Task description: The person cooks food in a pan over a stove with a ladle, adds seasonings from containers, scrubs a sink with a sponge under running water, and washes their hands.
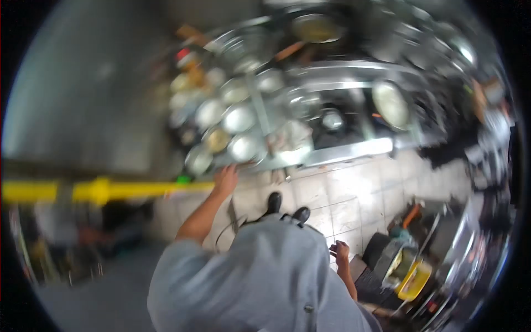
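My left hand [225, 178] reaches to the front edge of the steel counter, just below a group of round metal containers [242, 148]. Motion blur smears its fingers; a thin brownish item [250, 164] lies by their tips, and whether they touch it is unclear. My right hand [341, 250] hangs low beside my body over the tiled floor, fingers loosely bent and apart, with nothing visible in them. Close to the left hand's containers, a crumpled whitish cloth or bag [292, 141] rests at the counter edge.
A stove [354, 110] with an oval pale dish [390, 105] and a pan [318, 27] stands ahead. A yellow bar [105, 190] crosses at left. A yellow tub [414, 280] sits on the lower right shelving. Another person [495, 133] is at far right.
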### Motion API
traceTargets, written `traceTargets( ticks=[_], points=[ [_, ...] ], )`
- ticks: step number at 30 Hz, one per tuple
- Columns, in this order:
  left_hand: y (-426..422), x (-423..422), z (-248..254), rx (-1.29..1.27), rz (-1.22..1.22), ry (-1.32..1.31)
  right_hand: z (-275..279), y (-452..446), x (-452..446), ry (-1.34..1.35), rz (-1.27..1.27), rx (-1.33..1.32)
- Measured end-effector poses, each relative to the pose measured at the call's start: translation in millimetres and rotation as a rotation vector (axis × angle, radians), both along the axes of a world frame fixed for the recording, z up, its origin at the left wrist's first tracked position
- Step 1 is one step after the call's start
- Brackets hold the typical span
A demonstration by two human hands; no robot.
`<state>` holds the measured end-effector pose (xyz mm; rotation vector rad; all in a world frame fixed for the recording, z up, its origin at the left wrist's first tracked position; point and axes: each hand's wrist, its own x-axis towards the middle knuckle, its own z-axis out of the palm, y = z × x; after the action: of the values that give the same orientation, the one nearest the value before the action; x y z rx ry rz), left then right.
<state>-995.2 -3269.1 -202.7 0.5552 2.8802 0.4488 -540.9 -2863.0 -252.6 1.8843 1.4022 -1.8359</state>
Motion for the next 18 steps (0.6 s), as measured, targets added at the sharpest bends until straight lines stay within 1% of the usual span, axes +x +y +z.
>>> traceTargets(
  ticks=[1,2,3,4,5,6,7,8,9,10,12,13,15,16,17,18],
  points=[
    [4.6,7.6,-1.5,0.090,-0.033,0.020,0.5,-4.8,-4.6,-0.009,-0.004,-0.032],
    [8.5,14.0,-15.1,0.262,-0.121,0.079,-7.9,-11.2,-6.4,-0.041,0.010,-0.001],
    [19.8,24.9,-4.6,0.243,-0.083,-0.063,-10.0,-14.4,-10.7,-0.063,0.016,0.009],
    [23.6,28.7,-16.5,0.042,-0.114,-0.182,-11.6,-21.8,-13.6,-0.090,0.030,0.008],
    [24.9,33.9,-34.8,0.160,-0.268,-0.059,-12.2,-30.0,-14.4,-0.074,-0.018,0.020],
    [34.3,38.6,-30.3,0.211,-0.387,-0.090,-11.7,-37.8,-11.8,-0.065,-0.049,0.027],
    [62.5,35.1,-16.3,0.232,-0.481,-0.079,-17.0,-43.6,-8.0,-0.054,-0.068,0.021],
    [84.1,40.1,1.8,0.318,-0.486,-0.187,-18.3,-50.7,-1.9,-0.042,-0.147,0.037],
    [100.3,46.7,16.1,0.388,-0.476,-0.307,-19.1,-57.3,3.9,-0.077,-0.124,0.050],
    [121.2,51.1,32.4,0.380,-0.532,-0.309,-20.8,-66.1,7.4,-0.110,-0.092,0.055],
    [172.4,56.6,65.2,0.527,-0.474,-0.635,-24.4,-81.2,20.2,-0.198,-0.104,0.076],
    [191.4,58.4,67.7,0.513,-0.513,-0.637,-25.1,-91.4,26.4,-0.195,-0.148,0.069],
    [230.4,58.1,69.8,0.460,-0.707,-0.655,-33.6,-105.3,45.5,-0.177,-0.210,0.066],
    [243.4,60.0,74.4,0.456,-0.732,-0.647,-39.0,-116.6,56.6,-0.171,-0.262,0.048],
    [254.7,63.9,81.9,0.354,-0.848,-0.632,-44.3,-124.6,63.7,-0.166,-0.309,0.031],
    [266.3,69.6,90.8,0.251,-0.959,-0.613,-36.8,-134.5,67.6,-0.164,-0.387,0.023]
  ],
)
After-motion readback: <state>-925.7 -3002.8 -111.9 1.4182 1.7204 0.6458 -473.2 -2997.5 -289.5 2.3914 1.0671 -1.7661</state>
